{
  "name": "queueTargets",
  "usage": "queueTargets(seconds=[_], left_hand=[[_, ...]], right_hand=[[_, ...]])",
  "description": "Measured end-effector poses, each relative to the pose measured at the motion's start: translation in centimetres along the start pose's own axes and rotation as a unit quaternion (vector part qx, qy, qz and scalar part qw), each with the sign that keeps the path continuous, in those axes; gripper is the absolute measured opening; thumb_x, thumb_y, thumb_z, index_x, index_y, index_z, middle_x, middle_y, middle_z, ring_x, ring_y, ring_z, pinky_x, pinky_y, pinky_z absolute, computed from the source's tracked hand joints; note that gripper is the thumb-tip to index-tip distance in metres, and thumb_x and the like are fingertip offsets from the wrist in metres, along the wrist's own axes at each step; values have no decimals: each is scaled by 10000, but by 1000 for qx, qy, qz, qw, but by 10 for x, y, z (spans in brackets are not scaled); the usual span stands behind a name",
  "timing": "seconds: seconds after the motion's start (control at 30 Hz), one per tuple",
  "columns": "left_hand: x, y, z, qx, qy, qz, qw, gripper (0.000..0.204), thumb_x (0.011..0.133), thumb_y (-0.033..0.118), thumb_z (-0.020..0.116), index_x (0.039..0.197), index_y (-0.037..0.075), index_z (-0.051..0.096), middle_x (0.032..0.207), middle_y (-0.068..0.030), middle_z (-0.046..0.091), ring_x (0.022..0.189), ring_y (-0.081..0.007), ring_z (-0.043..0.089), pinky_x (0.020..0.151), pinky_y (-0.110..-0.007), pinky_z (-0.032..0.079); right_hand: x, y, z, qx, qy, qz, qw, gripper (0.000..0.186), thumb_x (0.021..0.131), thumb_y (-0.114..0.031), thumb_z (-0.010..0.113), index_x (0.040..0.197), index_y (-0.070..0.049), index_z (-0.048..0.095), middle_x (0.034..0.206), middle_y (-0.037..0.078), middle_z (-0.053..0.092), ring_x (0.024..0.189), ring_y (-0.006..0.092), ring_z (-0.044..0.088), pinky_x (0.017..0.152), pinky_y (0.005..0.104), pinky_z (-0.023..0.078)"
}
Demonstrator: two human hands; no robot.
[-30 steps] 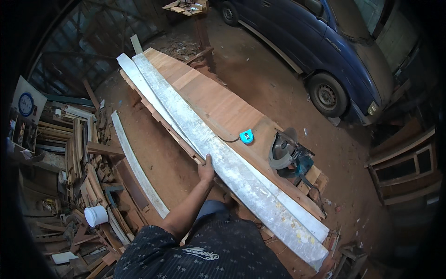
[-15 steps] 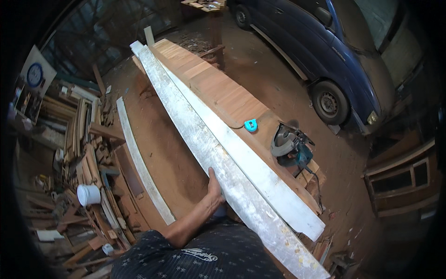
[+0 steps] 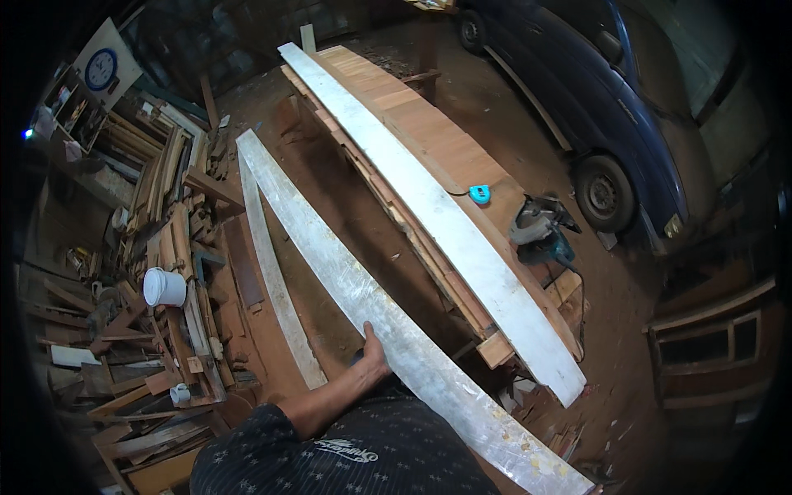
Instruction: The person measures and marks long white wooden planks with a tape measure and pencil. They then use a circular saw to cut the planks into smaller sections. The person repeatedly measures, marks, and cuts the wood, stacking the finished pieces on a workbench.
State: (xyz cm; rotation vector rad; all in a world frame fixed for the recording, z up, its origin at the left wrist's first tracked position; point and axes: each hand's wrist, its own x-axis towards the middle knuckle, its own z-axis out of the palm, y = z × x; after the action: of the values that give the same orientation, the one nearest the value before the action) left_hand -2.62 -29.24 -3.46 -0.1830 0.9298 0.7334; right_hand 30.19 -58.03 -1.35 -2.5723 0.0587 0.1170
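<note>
My left hand (image 3: 373,356) is closed on a long, scuffed metal-grey board (image 3: 330,272), held at an angle away from the workbench. What looks like a bit of my right hand (image 3: 596,488) shows at the board's near end, its fingers mostly hidden. A second white board (image 3: 462,223) lies lengthwise on the wood-topped bench (image 3: 429,124), beside a cyan tape measure (image 3: 479,195) and a circular saw (image 3: 536,227). A narrow pale strip (image 3: 285,297) lies on the floor left of my board.
Piled timber offcuts (image 3: 181,239) fill the left side, with a white bucket (image 3: 164,287) and a shelf with clutter (image 3: 70,111). A dark blue van (image 3: 577,91) stands beyond the bench. A wooden window frame (image 3: 709,346) is at the right.
The grey board in my left hand has moved off the bench toward the left, opening a gap from the white board, which stays on the bench. The view has shifted too.
</note>
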Motion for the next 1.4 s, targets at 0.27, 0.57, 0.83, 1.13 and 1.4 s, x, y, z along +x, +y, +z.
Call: queueTargets(seconds=[0.27, 0.57, 0.83, 1.13, 1.4], left_hand=[[83, 81, -127, -66, 59, 28, 996, 802, 1034, 688, 259, 1566, 95, 359, 1510, -174, 508, 1348, -426, 514, 1113, -651, 399], [247, 277, -233, -5, 122, 25, 992, 803, 1030, 646, 377, 1553, 36, 383, 1551, -184, 469, 1389, -379, 486, 1145, -536, 388], [277, 412, -250, 57, 75, 167, 981, 805, 980, 214, 653, 1621, 84, 184, 1528, -201, 471, 1352, -339, 520, 1107, -439, 453], [194, 243, -259, 364, 232, 241, 869, 1133, 847, 518, 781, 1605, -19, 133, 1537, -337, 398, 1418, -421, 441, 1214, -445, 292], [-2, 15, -225, 225, 25, 29, 973, 721, 909, 378, 791, 1444, -8, 500, 1356, -154, 633, 1173, -267, 639, 976, -373, 527]], right_hand=[[-61, -59, 35, -65, -3, -21, 998, 892, 956, -709, 479, 1332, 91, 597, 1285, 226, 669, 1102, 358, 666, 975, 457, 507], [-154, -122, 59, -140, 14, 0, 990, 907, 958, -720, 467, 1333, 97, 592, 1286, 224, 668, 1110, 357, 665, 983, 457, 505], [-213, -154, 102, -172, -30, 26, 984, 922, 959, -730, 456, 1333, 102, 588, 1286, 222, 668, 1117, 355, 665, 991, 457, 504], [-235, -122, 212, 31, -470, 52, 881, 1001, 968, -805, 282, 1408, 57, 537, 1338, 207, 632, 1194, 374, 610, 1039, 445, 460], [-323, -95, 262, 58, -605, 168, 776, 846, 1034, -695, 198, 1470, -29, 485, 1393, 167, 605, 1247, 337, 595, 1062, 461, 481]])
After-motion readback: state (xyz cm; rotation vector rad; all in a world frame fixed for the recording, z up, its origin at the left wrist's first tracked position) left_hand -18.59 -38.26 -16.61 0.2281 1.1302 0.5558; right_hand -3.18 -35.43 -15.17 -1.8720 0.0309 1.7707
